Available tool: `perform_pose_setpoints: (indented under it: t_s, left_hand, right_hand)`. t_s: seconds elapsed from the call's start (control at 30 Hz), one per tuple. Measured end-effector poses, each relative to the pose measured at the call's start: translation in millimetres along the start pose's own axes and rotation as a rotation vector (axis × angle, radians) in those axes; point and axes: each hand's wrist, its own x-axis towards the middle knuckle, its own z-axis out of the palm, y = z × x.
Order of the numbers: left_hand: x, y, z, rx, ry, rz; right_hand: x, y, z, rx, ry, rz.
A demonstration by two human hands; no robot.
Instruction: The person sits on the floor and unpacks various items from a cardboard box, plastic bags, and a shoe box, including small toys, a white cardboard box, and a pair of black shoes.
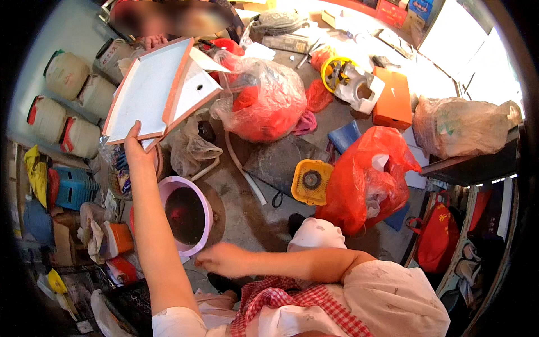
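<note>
My left hand is stretched forward and grips the near corner of a shallow white tray-like panel with reddish-brown edges. Beneath it, on the right, lies a second white panel with a dark oval hole. Low in front of me, my right hand is blurred, its fingers partly curled. It is beside the rim of a lilac plastic basin, which holds dark liquid with something reddish in it. Whether that hand holds anything cannot be made out.
Another person's hand is at the panel's far edge. Lidded plastic buckets line the left wall. A bagged red bundle, a yellow basket, a red plastic bag and an orange shoebox crowd the floor.
</note>
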Motion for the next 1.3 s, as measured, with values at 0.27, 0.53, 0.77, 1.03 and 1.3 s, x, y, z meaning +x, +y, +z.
perform_pose_setpoints:
  t_s: [0.27, 0.53, 0.77, 1.03, 1.3]
  left_hand:
    - [55.0, -35.9, 18.4, -0.069, 0.084, -0.007]
    - [89.3, -57.2, 51.3, -0.113, 0.094, 0.006]
    - [122.1, -32.2, 65.7, -0.296, -0.24, -0.094]
    - [2.2, -88.1, 6.5, -0.031, -0.478, -0.397]
    - [-156.3, -150.8, -113.1, 0.028, -0.272, -0.687]
  right_hand:
    - [11.2, 4.7, 1.8, -0.193, -0.219, 0.1]
    - [23.5, 18.2, 5.7, -0.355, -0.364, 0.099]
    - [24.4, 36.5, 13.7, -0.417, -0.345, 0.168]
    - [22.4, 48.1, 34.4, -0.696, -0.511, -0.01]
    - [-16.6, -2.9, -27.9, -0.715, -0.362, 0.086]
